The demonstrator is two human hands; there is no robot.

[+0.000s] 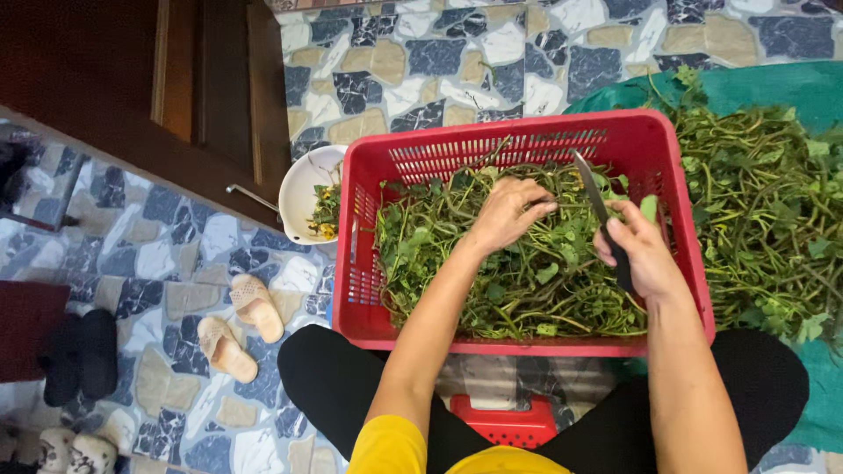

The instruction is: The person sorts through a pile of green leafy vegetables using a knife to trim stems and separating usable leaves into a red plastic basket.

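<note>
Head view: the left hand [507, 213] reaches into the red basket [667, 167], its grip closed on green leafy stems [527, 281] heaped inside. Just right of it, the right hand [641, 254] has its grip clamped on a dark knife [594, 197], blade pointing far. More greens [764, 211] lie right; a white bowl [303, 189] sits left.

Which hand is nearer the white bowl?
Left. The left hand rests on the greens in the red basket, closer to the white bowl; the right hand is farther off.
</note>
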